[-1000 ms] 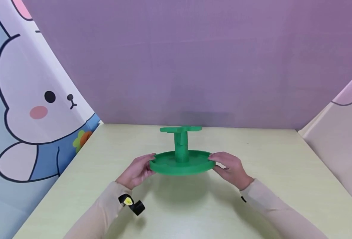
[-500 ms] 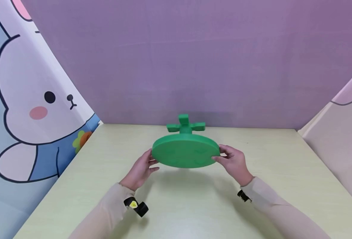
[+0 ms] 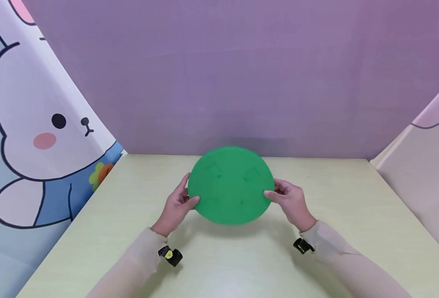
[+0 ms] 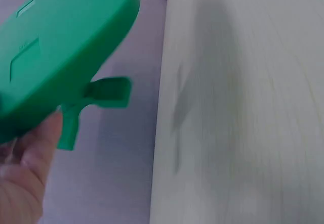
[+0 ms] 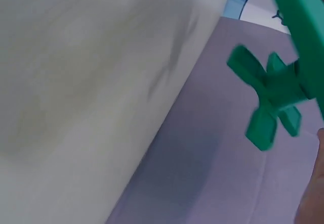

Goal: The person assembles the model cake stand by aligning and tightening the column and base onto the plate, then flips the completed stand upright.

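Note:
Both hands hold a green plastic stand [image 3: 231, 186] above the table, its round flat face turned toward the head camera. The left hand [image 3: 174, 207] pinches the disc's left rim, thumb in front and fingers partly hidden behind. On the opposite rim, the right hand [image 3: 289, 203] pinches with its thumb on the face. From the disc's far side a short post with a cross-shaped end [image 5: 273, 92] sticks out, seen in the right wrist view; the head view hides it. In the left wrist view, two arms of the cross [image 4: 109, 92] show below the disc.
A pale wood-look table [image 3: 338, 198] lies below the hands. Behind it rises a purple cloth wall [image 3: 219, 74]. On the left stands a panel with a cartoon rabbit [image 3: 51, 103]; another pale panel [image 3: 424, 165] borders the right side.
The stand has tipped from level, with its post upright, until the disc's underside faces the head camera and the post points away. Both hands have turned with it, keeping to its rim.

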### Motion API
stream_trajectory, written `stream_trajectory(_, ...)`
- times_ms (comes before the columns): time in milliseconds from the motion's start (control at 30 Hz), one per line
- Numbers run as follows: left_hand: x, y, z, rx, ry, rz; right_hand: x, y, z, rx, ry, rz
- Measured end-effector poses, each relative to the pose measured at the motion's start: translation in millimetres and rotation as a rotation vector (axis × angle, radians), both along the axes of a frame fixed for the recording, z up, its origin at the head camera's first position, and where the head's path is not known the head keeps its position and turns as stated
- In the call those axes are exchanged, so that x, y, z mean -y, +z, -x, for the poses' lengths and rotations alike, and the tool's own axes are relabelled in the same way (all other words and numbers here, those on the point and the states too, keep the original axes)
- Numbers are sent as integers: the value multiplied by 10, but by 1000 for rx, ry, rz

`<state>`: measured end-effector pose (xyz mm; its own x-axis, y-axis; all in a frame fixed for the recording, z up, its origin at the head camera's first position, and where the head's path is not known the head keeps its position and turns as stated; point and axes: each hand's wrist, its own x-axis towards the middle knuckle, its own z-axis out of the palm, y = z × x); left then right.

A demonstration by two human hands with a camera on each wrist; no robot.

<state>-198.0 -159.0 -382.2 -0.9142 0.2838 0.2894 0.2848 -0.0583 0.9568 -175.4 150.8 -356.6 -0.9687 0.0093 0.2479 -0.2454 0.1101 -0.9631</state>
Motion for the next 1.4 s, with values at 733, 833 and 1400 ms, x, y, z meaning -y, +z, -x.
stream_trajectory(733, 61, 73, -26, 131, -17, -78, 50, -74, -26, 57, 128, 32)
stream_trajectory(833, 74, 86, -34, 167, -7, -71, 79, -63, -33, 62, 136, 57)
stream_trajectory(1400, 67, 183, -24, 357, -4, -99, 60, 16, -15, 268, 313, 194)
